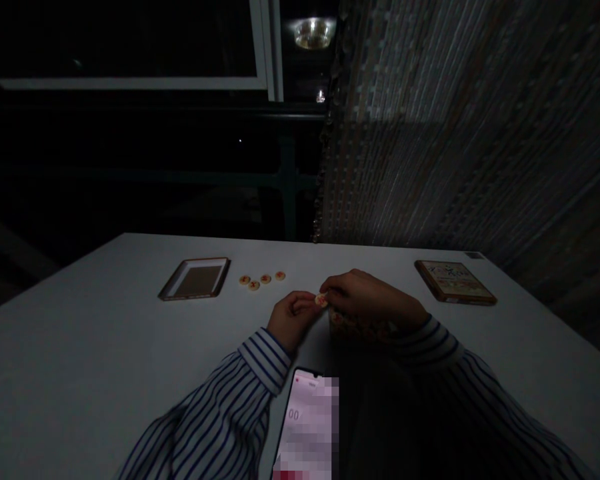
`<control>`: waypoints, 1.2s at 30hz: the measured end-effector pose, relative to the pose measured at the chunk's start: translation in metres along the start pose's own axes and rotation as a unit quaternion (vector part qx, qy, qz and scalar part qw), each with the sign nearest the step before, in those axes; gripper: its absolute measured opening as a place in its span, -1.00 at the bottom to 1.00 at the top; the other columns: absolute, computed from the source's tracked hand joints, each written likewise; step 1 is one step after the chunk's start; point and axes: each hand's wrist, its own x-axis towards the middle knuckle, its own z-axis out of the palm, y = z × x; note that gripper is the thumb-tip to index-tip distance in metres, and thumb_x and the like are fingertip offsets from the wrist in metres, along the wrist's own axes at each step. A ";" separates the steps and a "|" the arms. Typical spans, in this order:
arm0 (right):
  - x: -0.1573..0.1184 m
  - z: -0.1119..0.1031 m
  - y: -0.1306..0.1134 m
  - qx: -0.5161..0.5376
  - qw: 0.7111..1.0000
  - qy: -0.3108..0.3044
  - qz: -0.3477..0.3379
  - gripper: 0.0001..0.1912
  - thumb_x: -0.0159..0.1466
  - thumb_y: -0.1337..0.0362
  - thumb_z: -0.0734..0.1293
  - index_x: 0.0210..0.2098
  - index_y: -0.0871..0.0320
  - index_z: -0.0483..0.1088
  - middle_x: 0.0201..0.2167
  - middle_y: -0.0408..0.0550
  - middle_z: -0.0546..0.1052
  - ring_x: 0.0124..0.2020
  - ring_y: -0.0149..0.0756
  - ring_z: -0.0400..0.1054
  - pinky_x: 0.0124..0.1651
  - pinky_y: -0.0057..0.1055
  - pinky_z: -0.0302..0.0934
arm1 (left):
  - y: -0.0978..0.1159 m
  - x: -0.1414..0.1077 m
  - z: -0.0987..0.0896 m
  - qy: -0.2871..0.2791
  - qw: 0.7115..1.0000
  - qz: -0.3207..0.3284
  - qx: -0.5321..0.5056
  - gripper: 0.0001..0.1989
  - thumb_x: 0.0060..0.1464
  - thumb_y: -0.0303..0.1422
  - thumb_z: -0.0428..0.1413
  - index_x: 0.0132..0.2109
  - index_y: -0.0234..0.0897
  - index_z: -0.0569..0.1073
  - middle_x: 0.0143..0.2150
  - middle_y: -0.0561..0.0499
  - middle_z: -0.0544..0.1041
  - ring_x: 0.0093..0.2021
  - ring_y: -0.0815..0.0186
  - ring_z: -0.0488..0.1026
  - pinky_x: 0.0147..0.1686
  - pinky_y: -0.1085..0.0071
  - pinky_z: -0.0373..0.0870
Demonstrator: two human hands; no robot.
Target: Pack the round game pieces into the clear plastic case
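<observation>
A round xiangqi piece (321,301) with a red character is held up between my two hands. The fingertips of my left hand (291,317) pinch its left edge. From the other side, the thumb and fingers of my right hand (367,293) close on it. Under my right hand and wrist, more xiangqi pieces (353,327) sit close together in deep shadow; what holds them is too dark to make out. Beyond my left hand, several loose pieces (265,279) with red characters lie on the white table (130,347).
An open, shallow box part (195,279) with brown edges lies at the back left. A closed-looking flat box or lid (455,281) with printed characters is at the back right. A lit phone (305,427) lies near me. Behind the table hangs a strand curtain (405,167).
</observation>
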 end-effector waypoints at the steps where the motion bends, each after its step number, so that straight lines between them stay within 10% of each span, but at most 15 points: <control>1: 0.000 0.000 0.000 0.000 1.000 -0.003 0.002 -0.69 0.18 0.24 0.14 -0.14 0.12 0.39 -0.25 -0.02 0.50 -0.25 -0.31 0.34 -0.23 -0.45 0.10 | 0.000 0.000 0.000 0.000 1.000 0.000 0.002 -0.72 -0.30 -0.37 0.25 -0.37 -0.38 0.41 -0.46 -0.02 0.53 -0.43 0.39 0.44 -0.34 0.43 0.35; 36: 0.001 0.003 -0.003 0.007 1.000 -0.005 -0.026 -0.71 0.22 0.22 0.12 -0.13 0.12 0.34 -0.34 -0.07 0.50 -0.34 -0.36 0.33 -0.32 -0.47 0.08 | 0.005 0.001 0.000 0.029 0.999 0.004 -0.023 -0.73 -0.31 -0.36 0.27 -0.38 -0.41 0.47 -0.46 -0.07 0.54 -0.41 0.36 0.47 -0.29 0.41 0.39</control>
